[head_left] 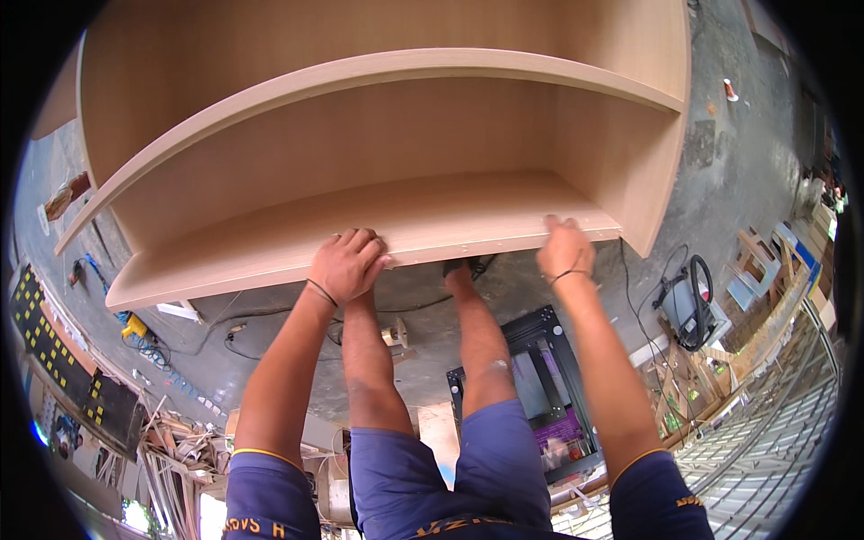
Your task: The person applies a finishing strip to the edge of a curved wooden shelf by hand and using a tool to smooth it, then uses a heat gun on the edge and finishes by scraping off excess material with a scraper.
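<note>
A large light-wood shelf cabinet (pixel 360 135) fills the upper half of the head view, its open front towards me. My left hand (pixel 349 259) is on the front edge of its lowest board (pixel 441 216), fingers curled over the edge and thumb at its front face. Further right, my right hand (pixel 566 249) touches the same edge close to the right side panel (pixel 630 180). Motion blurs its fingers, so their closing is unclear. Small pale flecks show along the edge between my hands.
A black-framed panel (pixel 567 396) lies by my right leg. To the right stands a machine with a black hose (pixel 697 306). Cables cross the grey floor (pixel 414 351). A yellow power tool (pixel 135 326) with a blue coiled hose lies left; wood scraps (pixel 171 441) pile up behind it.
</note>
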The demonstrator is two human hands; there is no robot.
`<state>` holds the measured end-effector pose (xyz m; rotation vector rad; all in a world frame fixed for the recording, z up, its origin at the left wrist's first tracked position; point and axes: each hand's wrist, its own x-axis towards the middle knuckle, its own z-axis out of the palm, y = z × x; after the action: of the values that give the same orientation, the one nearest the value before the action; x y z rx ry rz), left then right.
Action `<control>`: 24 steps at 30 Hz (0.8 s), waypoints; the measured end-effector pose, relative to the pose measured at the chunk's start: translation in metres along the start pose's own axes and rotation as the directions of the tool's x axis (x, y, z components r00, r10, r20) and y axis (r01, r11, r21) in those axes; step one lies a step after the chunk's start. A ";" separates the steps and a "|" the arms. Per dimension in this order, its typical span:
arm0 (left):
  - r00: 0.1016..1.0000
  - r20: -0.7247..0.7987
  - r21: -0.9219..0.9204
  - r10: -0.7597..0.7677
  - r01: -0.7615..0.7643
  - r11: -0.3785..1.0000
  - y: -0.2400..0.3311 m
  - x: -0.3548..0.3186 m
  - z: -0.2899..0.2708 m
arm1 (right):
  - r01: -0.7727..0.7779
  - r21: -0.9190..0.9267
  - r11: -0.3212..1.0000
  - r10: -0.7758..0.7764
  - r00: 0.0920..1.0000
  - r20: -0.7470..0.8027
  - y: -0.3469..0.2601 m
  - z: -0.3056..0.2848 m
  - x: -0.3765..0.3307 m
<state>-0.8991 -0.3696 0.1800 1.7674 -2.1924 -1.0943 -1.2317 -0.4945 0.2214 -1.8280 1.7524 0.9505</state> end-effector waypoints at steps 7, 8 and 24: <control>0.901 -0.316 0.019 -0.296 0.318 0.948 -0.047 -0.090 -0.029 | 0.312 0.336 0.889 -0.317 0.948 -0.041 -0.211 0.025 -0.055; 0.874 -0.323 0.056 -0.363 0.401 0.915 -0.063 -0.107 -0.039 | 0.331 0.408 0.851 -0.362 0.932 -0.002 -0.217 0.022 -0.054; -0.675 -0.124 -0.895 -0.727 0.393 -0.211 -0.214 -0.133 -0.063 | -0.058 -0.001 0.998 0.058 0.998 0.036 -0.163 0.009 -0.045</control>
<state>-0.6539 -0.2916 0.1431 2.6117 0.7432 -0.0028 -1.0717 -0.4401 0.2243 -1.7570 1.7929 0.9994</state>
